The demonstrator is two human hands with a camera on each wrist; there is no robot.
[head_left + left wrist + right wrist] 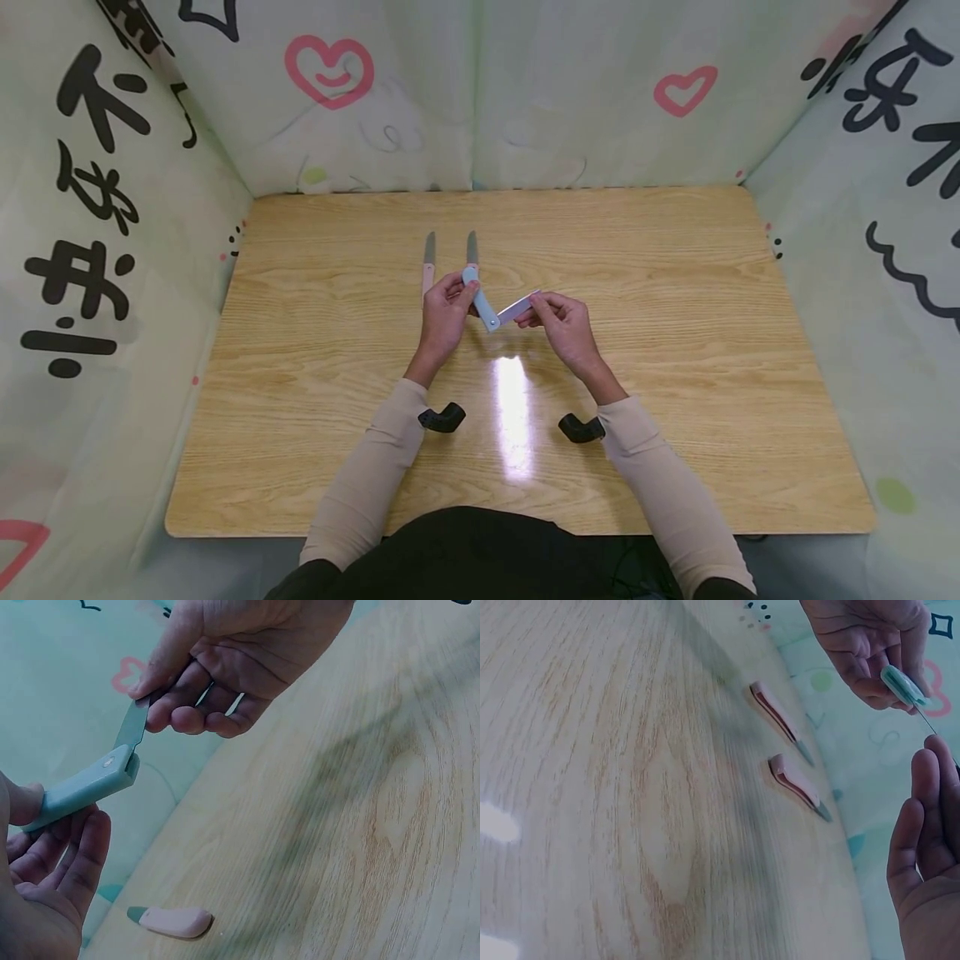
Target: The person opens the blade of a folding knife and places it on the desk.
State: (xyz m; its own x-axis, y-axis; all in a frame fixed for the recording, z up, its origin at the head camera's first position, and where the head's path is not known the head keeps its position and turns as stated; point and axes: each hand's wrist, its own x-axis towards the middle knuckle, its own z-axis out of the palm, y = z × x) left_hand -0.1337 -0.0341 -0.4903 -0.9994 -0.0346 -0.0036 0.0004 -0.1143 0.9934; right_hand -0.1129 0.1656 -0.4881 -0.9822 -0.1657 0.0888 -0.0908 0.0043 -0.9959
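Above the table, a folding knife with a light blue handle (483, 307) is held part way unfolded, its blade (133, 726) angled away from the handle. My left hand (444, 313) grips the handle between thumb and fingers. With thumb and forefinger, my right hand (566, 327) pinches the blade near its tip. Two folding knives with pink handles lie on the table just beyond, blades out: a left one (428, 273) and a right one (472, 247). In the head view, my left hand and the blue handle partly hide them.
The wooden table (675, 350) has a bright light reflection in its middle. White curtains with drawn hearts and lettering (97, 200) stand along its back and both sides. Black wrist mounts (442, 417) stick out from both sleeves.
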